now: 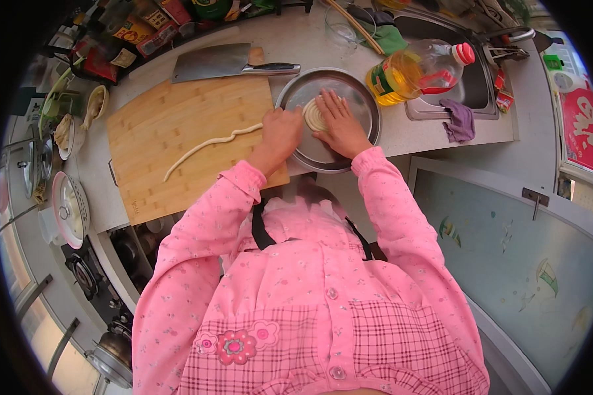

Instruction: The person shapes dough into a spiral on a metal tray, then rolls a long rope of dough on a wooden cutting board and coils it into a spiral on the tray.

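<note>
A flat spiral of coiled dough [315, 116] lies in a round metal pan [326, 150]. Flat over the spiral's right part rests my right hand [338, 123], fingers pointing away from me. My left hand [282, 132] is at the pan's left rim, its fingers closed around the dough rope [212, 142]. From that hand the rope's tail trails left across the bamboo cutting board [192, 113]. My left fingers hide where the rope meets the coil.
A cleaver [217, 61] lies across the board's far edge. An oil bottle [400, 74] stands right of the pan, before the sink [474, 54]. A purple cloth [458, 121] hangs at the counter edge. Bowls [71, 136] and a colander [71, 210] are at the left.
</note>
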Demonstrator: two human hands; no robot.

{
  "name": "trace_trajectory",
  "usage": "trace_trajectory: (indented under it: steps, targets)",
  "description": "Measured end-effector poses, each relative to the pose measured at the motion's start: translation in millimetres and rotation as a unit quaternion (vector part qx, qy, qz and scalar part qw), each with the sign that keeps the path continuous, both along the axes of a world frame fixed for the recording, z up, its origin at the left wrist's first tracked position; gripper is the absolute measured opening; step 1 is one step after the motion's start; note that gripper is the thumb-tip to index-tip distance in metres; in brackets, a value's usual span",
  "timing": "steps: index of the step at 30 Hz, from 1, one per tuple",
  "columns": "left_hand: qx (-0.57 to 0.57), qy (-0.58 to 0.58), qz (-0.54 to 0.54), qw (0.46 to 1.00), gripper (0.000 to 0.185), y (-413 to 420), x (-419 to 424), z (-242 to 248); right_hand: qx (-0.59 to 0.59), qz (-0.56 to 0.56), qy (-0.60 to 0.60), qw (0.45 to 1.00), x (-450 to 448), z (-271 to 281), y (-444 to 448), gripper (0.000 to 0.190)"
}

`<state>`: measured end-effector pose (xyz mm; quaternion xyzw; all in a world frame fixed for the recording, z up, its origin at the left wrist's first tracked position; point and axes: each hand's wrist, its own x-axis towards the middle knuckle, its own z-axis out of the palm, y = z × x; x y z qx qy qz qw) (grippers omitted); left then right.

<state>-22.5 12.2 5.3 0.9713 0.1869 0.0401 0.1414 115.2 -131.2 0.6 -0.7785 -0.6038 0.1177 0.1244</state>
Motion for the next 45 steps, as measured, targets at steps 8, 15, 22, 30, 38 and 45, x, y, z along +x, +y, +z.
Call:
trace_trajectory:
  steps: [8, 15, 22, 30, 38, 45]
  targets:
    - [-0.001, -0.063, -0.008, 0.998, 0.038, 1, -28, 40, -0.007, -0.059, 0.011, 0.998, -4, 2, -2, 0.082]
    - [-0.026, -0.111, -0.032, 0.993, 0.043, 59, -103, 48, 0.098, -0.021, 0.057, 0.993, -42, 27, 22, 0.044]
    - [-0.043, -0.091, 0.003, 0.995, 0.027, 54, -81, 27, 0.167, -0.027, 0.031, 0.985, -72, 15, 51, 0.007]
    - [-0.187, 0.006, -0.032, 0.982, 0.018, 57, -90, 70, 0.148, -0.12, 0.262, 0.946, -67, 7, 11, 0.014]
    - [-0.139, 0.073, -0.157, 0.975, 0.016, 29, -26, 103, 0.248, -0.12, 0.221, 0.935, -79, 20, -7, 0.024]
    - [-0.185, 0.052, -0.176, 0.965, 0.021, 33, 34, 53, 0.161, -0.378, 0.411, 0.814, -72, 6, -27, 0.018]
